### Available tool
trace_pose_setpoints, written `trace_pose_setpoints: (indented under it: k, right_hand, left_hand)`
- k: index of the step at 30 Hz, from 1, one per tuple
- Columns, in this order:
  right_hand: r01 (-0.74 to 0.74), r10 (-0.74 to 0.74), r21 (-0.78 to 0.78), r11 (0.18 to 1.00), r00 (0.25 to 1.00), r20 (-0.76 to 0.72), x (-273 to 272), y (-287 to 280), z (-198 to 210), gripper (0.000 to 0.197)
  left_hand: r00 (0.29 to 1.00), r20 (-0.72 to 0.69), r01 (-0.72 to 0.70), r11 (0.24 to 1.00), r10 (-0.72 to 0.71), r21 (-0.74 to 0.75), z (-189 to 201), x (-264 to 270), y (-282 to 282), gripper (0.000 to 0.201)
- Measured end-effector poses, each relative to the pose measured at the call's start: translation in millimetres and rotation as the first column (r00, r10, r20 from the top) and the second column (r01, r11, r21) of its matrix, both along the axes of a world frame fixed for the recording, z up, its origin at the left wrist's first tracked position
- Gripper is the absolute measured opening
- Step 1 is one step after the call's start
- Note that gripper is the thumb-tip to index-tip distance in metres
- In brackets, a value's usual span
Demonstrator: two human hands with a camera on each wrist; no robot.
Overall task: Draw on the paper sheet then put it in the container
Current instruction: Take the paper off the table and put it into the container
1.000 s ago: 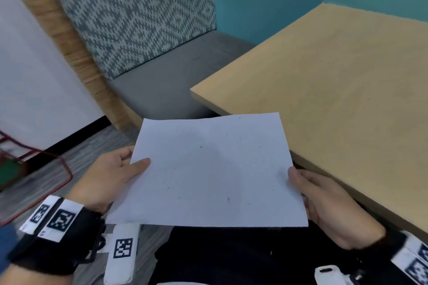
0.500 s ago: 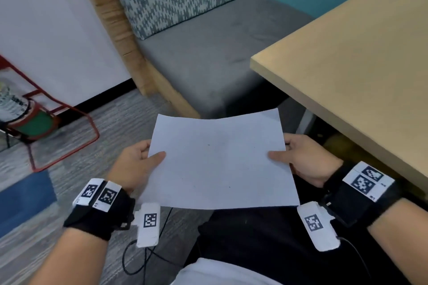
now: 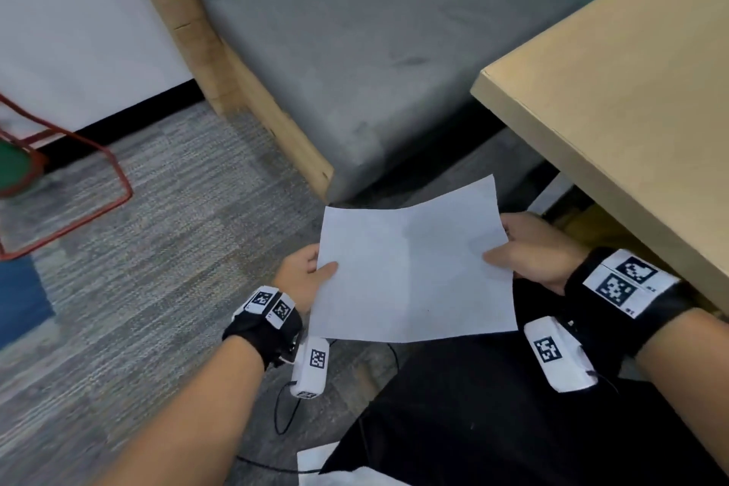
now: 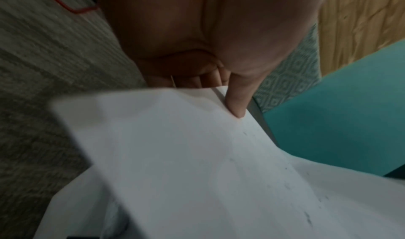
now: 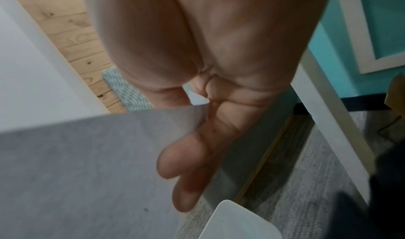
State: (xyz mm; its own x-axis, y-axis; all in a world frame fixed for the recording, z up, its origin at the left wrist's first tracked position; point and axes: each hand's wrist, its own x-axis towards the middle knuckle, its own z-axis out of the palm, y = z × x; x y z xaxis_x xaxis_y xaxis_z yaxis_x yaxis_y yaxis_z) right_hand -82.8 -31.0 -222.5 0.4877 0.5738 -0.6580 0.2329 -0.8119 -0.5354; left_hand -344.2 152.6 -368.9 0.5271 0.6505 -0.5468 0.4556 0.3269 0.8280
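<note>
A white paper sheet (image 3: 410, 264) hangs in the air over my lap, below the table's edge. My left hand (image 3: 311, 274) pinches its left edge, thumb on top and fingers beneath. My right hand (image 3: 524, 249) pinches its right edge the same way. In the left wrist view the thumb presses the paper sheet (image 4: 197, 164), which carries faint small marks. In the right wrist view the fingers (image 5: 188, 159) lie under the paper sheet (image 5: 76, 173). No container is clearly in view.
A light wooden table (image 3: 631, 91) stands to the right. A grey padded bench (image 3: 355, 51) with a patterned backrest lies ahead. On the carpet (image 3: 157, 249) at far left stands a red wire frame (image 3: 79, 178) with something green in it.
The paper has come off the table and down toward my lap, both hands still holding it. The view has swung left and down, bringing the bench and floor into sight.
</note>
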Motion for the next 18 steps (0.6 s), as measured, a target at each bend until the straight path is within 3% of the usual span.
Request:
trace_pose_setpoints:
  k: [4,10,15,18]
  right_hand:
    - [-0.017,0.023,-0.08,0.997,0.998,0.065,9,13,-1,0.026]
    - [-0.032,0.048,-0.147,0.989,0.993,0.112,1,30,-3,0.02]
    - [-0.012,0.043,-0.2,0.98,0.987,0.152,-6,45,-6,0.019]
    - [0.004,0.025,-0.221,0.975,0.991,0.131,-5,53,-13,0.024]
  left_hand:
    - [0.995,-0.052,0.083,0.994,-0.087,-0.072,-37,27,-4,0.031]
    - [0.962,-0.11,0.236,0.964,-0.25,-0.124,-77,56,-17,0.017]
    - [0.897,-0.21,0.37,0.921,-0.389,-0.124,-103,65,-20,0.046]
    - [0.751,-0.397,0.536,0.838,-0.528,-0.101,-99,71,-16,0.072]
